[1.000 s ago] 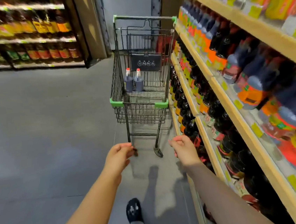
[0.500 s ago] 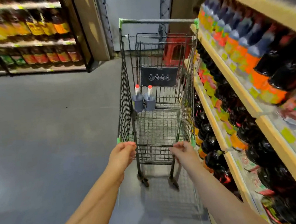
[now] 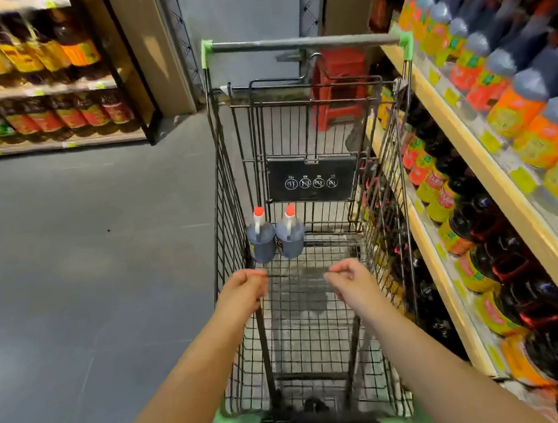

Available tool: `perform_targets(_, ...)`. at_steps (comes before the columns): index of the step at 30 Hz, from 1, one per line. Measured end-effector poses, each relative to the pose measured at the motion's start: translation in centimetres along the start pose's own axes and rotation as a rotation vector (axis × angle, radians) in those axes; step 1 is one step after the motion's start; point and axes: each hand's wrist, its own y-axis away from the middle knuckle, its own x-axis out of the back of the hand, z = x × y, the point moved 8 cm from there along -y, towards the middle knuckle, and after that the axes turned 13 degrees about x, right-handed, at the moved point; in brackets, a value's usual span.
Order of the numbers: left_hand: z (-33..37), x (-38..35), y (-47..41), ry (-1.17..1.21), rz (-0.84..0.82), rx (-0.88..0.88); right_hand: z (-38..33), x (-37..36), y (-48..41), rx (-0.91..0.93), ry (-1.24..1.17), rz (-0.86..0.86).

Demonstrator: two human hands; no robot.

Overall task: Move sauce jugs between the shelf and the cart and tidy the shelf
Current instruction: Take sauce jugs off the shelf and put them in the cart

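- Far shelving unit, left of the cart: rows of dark bottles with yellow, orange, red and green labels. The print is blurred and cannot be read.
- Cart: a black wire basket with green corner caps and a grey handle bar at the far end. It stands just beside the right-hand shelf.
- Left hand: over the cart's basket floor, with the fingers curled in and nothing held. It is near the jugs but does not touch them.
- Left sauce jug and right sauce jug: upright in the cart's far-left corner, touching each other. Both are dark with red-tipped white spouts. No label text is legible.
- Placard on the cart's far wall: black, with four round white icons. The captions above them are too small to read.
- Right hand: over the basket floor level with the left hand, fingers curled in and gripping nothing.
- Red stool: beyond the cart's handle end.
- Shelf, right of the cart: dark sauce bottles with orange and green labels, and yellow edge tags — the writing is blurred.
- Change from half a second earlier: the hands were at the cart's near rim. That rim now lies under the forearms, and the hands are further in toward the jugs. The jugs remain in the same corner.
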Motion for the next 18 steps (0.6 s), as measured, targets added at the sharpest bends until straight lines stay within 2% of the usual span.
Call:
perform_targets(6, 2.8, -2.3, -10.7, -0.066, -0.039, 0.131, 1.2, -1.9, -8.8, -0.057, -0.002, 0.008)
perform_targets(9, 3.3, -3.6, -17.0, -0.021, -0.035, 0.226, 3.2, -3.3, -13.0, -0.116, -0.003, 0.056)
perform_targets(11, 3.5, -4.3, -20.5, 0.019, 0.024, 0.278, 4.8, -4.4, -15.4, -0.141, -0.021, 0.089)
perform_targets(14, 4.2, -4.4, -25.2, -0.064, 0.177, 0.265, 7.2, -5.7, -18.1, -0.183, -0.049, 0.146)
perform_targets(18, 2.7, -4.3, -30.7, -0.235, 0.255, 0.301, 10.0, -6.9, -19.8, -0.263, -0.057, 0.167)
